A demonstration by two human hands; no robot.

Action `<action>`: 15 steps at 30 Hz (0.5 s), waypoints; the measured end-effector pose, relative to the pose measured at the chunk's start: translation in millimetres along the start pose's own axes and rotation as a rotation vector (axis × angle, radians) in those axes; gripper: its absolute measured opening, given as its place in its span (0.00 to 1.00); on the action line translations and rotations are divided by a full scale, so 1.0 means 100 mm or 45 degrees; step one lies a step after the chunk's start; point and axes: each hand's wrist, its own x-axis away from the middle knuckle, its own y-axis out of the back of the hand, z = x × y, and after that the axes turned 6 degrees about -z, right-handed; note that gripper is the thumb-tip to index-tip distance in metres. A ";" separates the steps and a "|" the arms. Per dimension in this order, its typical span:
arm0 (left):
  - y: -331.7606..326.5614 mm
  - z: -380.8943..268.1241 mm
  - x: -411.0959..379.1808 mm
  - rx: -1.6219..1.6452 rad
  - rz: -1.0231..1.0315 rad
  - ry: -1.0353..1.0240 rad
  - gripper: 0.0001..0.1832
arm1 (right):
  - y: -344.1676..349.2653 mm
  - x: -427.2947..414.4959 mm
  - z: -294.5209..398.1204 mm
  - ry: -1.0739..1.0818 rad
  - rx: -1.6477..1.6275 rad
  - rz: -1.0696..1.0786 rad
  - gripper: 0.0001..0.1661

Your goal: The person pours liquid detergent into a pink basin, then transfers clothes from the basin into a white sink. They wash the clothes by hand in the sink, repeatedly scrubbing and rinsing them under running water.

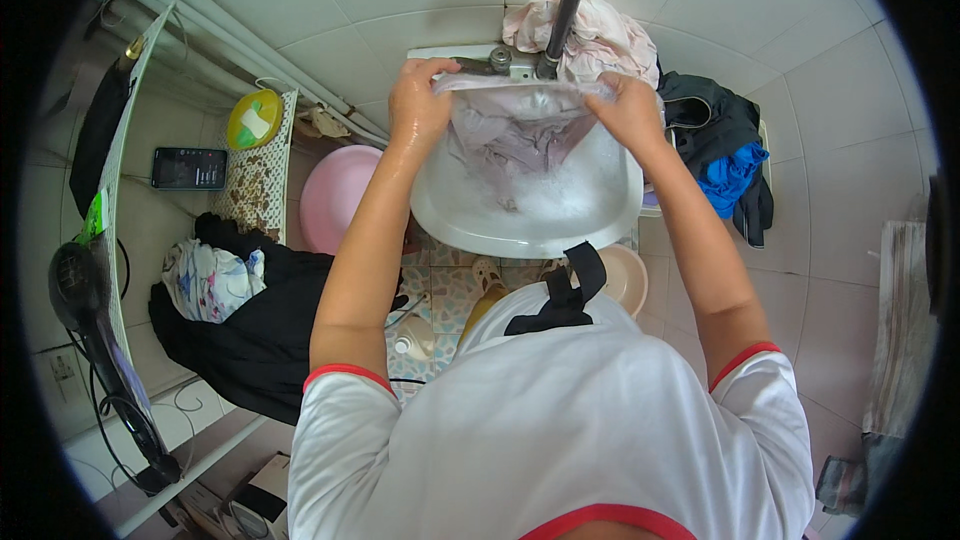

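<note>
A wet, pale mauve cloth garment [525, 127] is stretched between my two hands over the white washbasin [525, 240]. My left hand [421, 101] grips its upper left corner, close to the tap's base. At the upper right corner, my right hand [628, 109] pinches the same edge. The garment's lower part hangs down into cloudy, sudsy water [570, 187]. Above the basin's back rim arches a dark grey metal faucet [568, 7], its spout pointing left. A crumpled pale pink cloth [611, 37] lies behind the faucet, near my right hand.
Dark clothes [705, 109] and a blue garment [731, 176] are piled right of the basin. To the left are a pink plastic basin [337, 195], a yellow soap dish [259, 120], a smartphone [190, 169] and black clothing [247, 345]. A beige basin [628, 277] and a jug [414, 337] stand below.
</note>
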 end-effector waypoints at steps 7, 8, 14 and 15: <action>-0.15 -0.15 0.07 1.151 0.463 0.715 0.12 | -0.13 -0.22 -0.43 -0.736 -1.070 0.070 0.18; -0.19 -0.18 0.08 1.243 0.499 0.762 0.12 | -0.19 -0.19 -0.41 -0.775 -1.183 0.040 0.15; -0.42 -0.28 0.22 1.623 0.775 1.114 0.12 | -1.05 0.33 -0.43 -1.581 -1.890 -0.306 0.08; -0.44 -0.30 0.28 1.656 0.838 1.118 0.13 | -1.14 0.36 -0.40 -1.754 -1.986 -0.311 0.08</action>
